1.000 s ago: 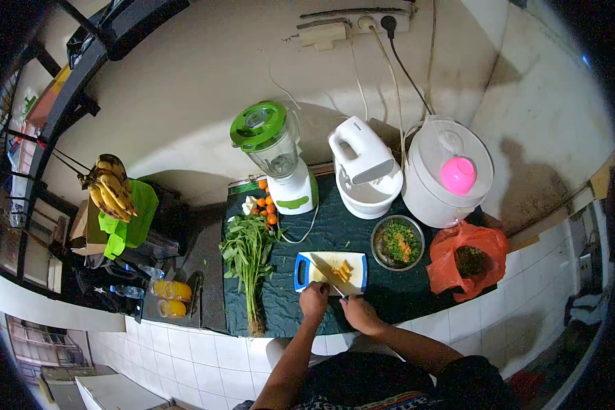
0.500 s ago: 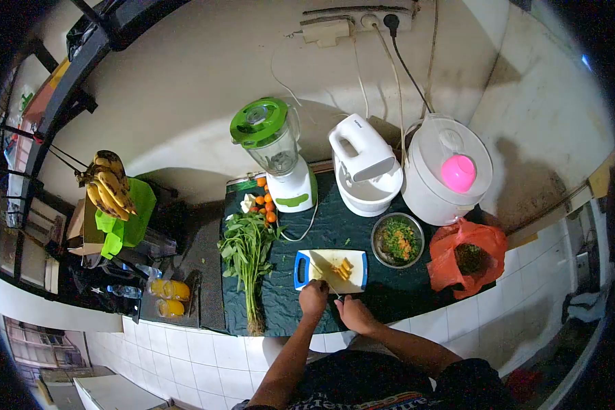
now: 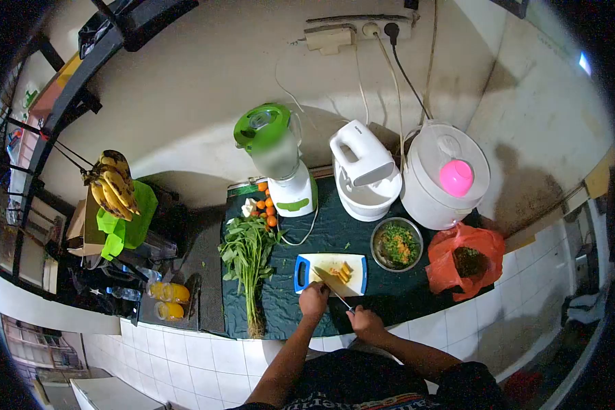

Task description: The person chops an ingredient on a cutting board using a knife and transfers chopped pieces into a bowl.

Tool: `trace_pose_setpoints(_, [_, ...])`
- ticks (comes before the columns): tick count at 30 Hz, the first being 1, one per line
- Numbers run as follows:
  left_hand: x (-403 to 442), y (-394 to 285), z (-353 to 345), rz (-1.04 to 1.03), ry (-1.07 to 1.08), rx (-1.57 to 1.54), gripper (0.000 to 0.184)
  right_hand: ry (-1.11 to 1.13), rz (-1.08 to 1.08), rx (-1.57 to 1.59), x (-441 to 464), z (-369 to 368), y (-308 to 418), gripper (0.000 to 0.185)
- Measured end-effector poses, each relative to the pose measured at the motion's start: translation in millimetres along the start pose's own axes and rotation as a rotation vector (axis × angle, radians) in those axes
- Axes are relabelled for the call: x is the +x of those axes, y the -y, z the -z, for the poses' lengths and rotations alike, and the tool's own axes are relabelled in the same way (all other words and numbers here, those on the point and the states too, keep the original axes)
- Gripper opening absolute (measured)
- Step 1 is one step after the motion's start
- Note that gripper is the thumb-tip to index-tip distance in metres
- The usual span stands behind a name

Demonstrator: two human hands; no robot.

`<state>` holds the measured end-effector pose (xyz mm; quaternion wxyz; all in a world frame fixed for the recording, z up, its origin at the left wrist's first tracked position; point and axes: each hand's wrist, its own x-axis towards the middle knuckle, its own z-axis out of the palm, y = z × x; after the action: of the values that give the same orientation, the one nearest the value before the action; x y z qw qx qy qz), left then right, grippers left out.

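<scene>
My right hand (image 3: 367, 324) is closed around the handle of a kitchen knife (image 3: 334, 284). The blade slants up and left over the white cutting board (image 3: 309, 262), which has a blue rim and handle. Cut yellow-orange pieces (image 3: 345, 272) lie on the board, just beyond the blade. At the board's front left edge, my left hand (image 3: 314, 299) has its fingers curled together close to the blade; whatever they may hold is hidden. A metal bowl (image 3: 375, 254) of chopped greens and orange bits stands right of the board.
Leafy greens (image 3: 247, 249) lie left of the board, near small orange fruits or vegetables (image 3: 271, 210). Behind stand a blender (image 3: 290, 195), a white hand mixer on its bowl (image 3: 362, 154) and a rice cooker (image 3: 423, 191). An open red plastic bag (image 3: 451, 249) sits at right.
My right hand has shifted slightly right and down, drawing the knife so more of its blade shows. The left hand stays at the board's edge. The whole view has shifted slightly.
</scene>
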<state>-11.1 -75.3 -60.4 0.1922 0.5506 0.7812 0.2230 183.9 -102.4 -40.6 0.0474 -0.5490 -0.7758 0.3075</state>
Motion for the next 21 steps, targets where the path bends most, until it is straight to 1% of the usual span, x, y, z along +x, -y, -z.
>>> trace_pose_setpoints(2, [-1, 1, -1, 0.039, 0.011, -0.018, 0.018, -0.011, 0.033, -0.051, 4, -8, -6, 0.042])
trace_pose_setpoints(4, [0, 1, -3, -0.029, -0.029, 0.029, 0.017, -0.075, -0.031, 0.072, 18, -3, -1, 0.045])
trace_pose_setpoints(5, [-1, 1, -4, -0.024, -0.026, 0.028, 0.017, -0.070, -0.032, 0.072, 22, 0, 2, 0.045])
trace_pose_setpoints(7, [0, 6, -6, -0.045, -0.051, -0.022, 0.016, 0.032, -0.021, 0.123, 32, 4, 9, 0.047])
trace_pose_setpoints(11, [0, 7, -10, 0.005, -0.046, -0.033, 0.016, 0.057, -0.083, 0.148, 35, 8, 27, 0.047])
trace_pose_setpoints(13, [0, 7, -6, -0.001, 0.006, -0.017, 0.016, 0.058, -0.027, 0.210, 37, 1, 29, 0.048])
trace_pose_setpoints(15, [0, 5, -5, 0.008, 0.002, -0.026, 0.016, 0.043, -0.033, 0.215, 38, -1, 33, 0.049])
trace_pose_setpoints(17, [0, 4, -3, 0.017, 0.001, -0.035, 0.016, 0.083, -0.080, 0.210, 40, -1, 36, 0.049])
trace_pose_setpoints(21, [0, 3, -4, 0.033, 0.009, -0.028, 0.016, 0.071, -0.051, 0.191, 42, -8, 31, 0.048])
